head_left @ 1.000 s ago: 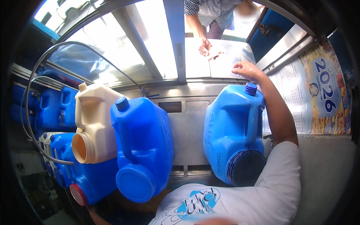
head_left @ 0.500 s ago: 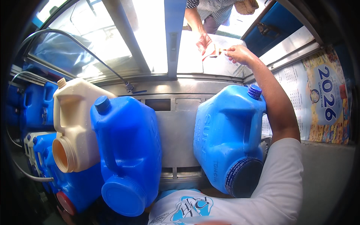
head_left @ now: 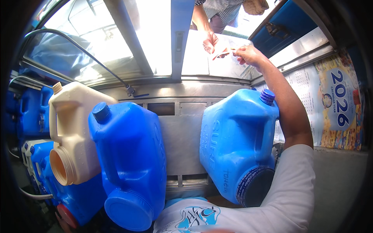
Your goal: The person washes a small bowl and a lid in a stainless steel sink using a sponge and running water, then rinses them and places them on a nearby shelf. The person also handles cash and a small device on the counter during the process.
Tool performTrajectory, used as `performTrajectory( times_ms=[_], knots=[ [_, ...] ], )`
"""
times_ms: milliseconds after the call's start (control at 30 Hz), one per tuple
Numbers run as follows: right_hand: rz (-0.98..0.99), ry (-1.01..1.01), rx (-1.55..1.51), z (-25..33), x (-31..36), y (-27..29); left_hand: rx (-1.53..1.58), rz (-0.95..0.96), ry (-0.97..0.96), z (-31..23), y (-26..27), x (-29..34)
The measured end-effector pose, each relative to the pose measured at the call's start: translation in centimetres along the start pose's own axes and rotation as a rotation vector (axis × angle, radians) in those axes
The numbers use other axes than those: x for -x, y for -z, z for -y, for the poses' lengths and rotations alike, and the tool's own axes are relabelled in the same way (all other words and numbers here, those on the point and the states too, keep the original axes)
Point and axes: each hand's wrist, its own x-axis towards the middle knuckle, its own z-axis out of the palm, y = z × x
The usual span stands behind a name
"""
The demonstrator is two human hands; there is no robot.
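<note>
My right arm stretches out through the opening ahead. The fingers of my right hand are pinched at the edge of some thin reddish and yellowish paper that looks like banknotes. Another person's hand holds the paper from the far side. Beside my right upper arm stands a light blue water jug with dark blue caps. A patch of skin low at the left, by a red cap, seems to be my left hand; its fingers are hidden in shadow.
A deeper blue jug and an uncapped cream jug stand left of the metal counter. More blue jugs fill the far left. A hose arches to a valve. A calendar hangs at right.
The other person's hand has shifted slightly, and the paper is lower and flatter between the two hands. My right hand stays at almost the same place. The view has tilted a little.
</note>
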Motion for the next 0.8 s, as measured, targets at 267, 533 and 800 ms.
performTrajectory(
  times_ms=[267, 533, 800],
  knots=[
    [-0.017, 0.012, -0.013, -0.1, 0.0, -0.1, 0.0, 0.023, 0.033, -0.7, -0.8, 0.1],
    [-0.033, 0.0, 0.041, -0.7, -0.9, -0.3, 0.0, 0.046, 0.05, -0.7, -1.1, 0.7],
    [-0.041, 0.043, 0.024, -2.8, -2.1, 0.0, -0.005, 0.111, 0.023, -0.6, 0.7, 1.2]
  ],
)
